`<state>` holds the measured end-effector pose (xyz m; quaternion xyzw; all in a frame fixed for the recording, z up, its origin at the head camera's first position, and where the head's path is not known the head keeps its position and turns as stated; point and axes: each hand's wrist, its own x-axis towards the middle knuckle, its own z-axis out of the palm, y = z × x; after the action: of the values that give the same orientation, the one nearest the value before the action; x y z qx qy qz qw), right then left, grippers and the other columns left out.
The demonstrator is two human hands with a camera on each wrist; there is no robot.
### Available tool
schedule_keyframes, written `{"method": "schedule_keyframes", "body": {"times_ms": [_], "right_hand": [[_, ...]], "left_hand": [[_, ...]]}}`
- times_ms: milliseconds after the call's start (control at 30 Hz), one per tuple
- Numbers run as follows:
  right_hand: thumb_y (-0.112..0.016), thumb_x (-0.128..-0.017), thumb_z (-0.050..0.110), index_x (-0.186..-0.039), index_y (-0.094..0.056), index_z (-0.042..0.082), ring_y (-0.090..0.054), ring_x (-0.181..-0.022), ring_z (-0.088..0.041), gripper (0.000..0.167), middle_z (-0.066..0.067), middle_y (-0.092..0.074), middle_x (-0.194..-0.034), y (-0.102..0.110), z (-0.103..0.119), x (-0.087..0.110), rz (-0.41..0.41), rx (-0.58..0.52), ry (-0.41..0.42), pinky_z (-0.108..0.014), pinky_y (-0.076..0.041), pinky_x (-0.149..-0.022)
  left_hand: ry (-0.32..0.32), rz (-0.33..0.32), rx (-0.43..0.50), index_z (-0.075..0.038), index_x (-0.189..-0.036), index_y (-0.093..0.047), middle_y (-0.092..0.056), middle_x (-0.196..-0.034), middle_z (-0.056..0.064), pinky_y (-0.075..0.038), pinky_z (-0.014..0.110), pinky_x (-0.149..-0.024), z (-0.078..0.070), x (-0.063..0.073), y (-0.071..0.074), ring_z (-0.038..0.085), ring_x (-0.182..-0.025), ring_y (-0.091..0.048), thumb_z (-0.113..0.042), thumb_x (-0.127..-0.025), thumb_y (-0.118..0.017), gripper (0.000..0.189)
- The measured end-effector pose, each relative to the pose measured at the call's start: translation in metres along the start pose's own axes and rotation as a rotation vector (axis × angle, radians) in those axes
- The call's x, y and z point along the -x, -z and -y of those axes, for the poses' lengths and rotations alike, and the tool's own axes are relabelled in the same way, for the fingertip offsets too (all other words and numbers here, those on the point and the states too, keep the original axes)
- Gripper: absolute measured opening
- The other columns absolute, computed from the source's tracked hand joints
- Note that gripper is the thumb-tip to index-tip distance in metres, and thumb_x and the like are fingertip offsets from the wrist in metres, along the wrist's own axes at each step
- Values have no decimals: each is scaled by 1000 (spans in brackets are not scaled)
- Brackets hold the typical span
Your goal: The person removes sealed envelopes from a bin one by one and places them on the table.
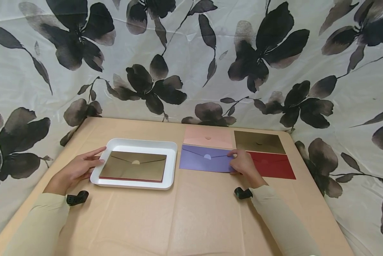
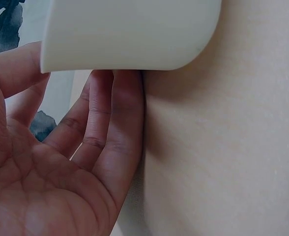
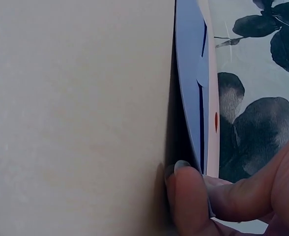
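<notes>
Purple envelope (image 1: 205, 161): right of centre in the head view, lying over the table (image 1: 166, 220). Right hand (image 1: 244, 164) pinches it at its right end, thumb and fingers closed together on the paper. Right wrist view shows the held end bowed up, dark gap beneath; the raised edge likely gives the fingertips room underneath.

Neighbours: pink envelope (image 1: 207, 135) just above it in the frame, gold envelope (image 1: 258, 142) upper right, red envelope (image 1: 273, 165) to the right, partly behind the hand. Laid near one another in two rows, flap sides up, presumably so each colour shows.

White tray (image 1: 171, 167): left of centre. Holds a brown-gold envelope (image 1: 134, 169) with a red edge (image 1: 130, 180) showing beneath; raised rim probably keeps the pile together.

Left hand (image 1: 79, 166): at the tray's left side, thumb by the rim, fingers fairly straight and apart, not clamped. Probably steadying it; fingertips partly hidden in the left wrist view.

Background: flower-print cloth (image 1: 185, 42) across the top.
</notes>
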<state>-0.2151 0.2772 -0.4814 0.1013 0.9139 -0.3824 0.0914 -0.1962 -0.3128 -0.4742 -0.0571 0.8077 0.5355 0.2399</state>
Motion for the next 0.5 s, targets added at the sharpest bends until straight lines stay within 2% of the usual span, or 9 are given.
{"method": "schedule_keyframes", "body": {"times_ms": [133,300,500], "right_hand": [[-54,-81,-8,-124,-72,2,-71,-91,-37,47,-31,-54,-144,-2,3,1,-11,47,-8,-30,-60,-51],[-55,-83,-6,-125,-74,2,-70,-95,-37,47,-31,-59,-140,-2,9,4,-16,146,10,-27,-58,-49],[-56,-84,-2,-123,-76,6,-71,-83,-32,45,-29,-67,-129,-1,12,6,-25,288,93,-24,-52,-44]], "left_hand": [[6,-4,-8,-26,-168,-12,-12,-171,30,-62,34,-92,0,-1,1,13,-124,-58,-31,-107,-59,77],[14,-4,6,-27,-168,-12,-10,-172,28,-62,33,-91,-1,-1,1,5,-118,-60,-31,-107,-60,77],[6,-1,17,-26,-168,-14,-13,-171,31,-62,33,-91,-1,1,0,1,-112,-60,-32,-106,-62,79]]}}
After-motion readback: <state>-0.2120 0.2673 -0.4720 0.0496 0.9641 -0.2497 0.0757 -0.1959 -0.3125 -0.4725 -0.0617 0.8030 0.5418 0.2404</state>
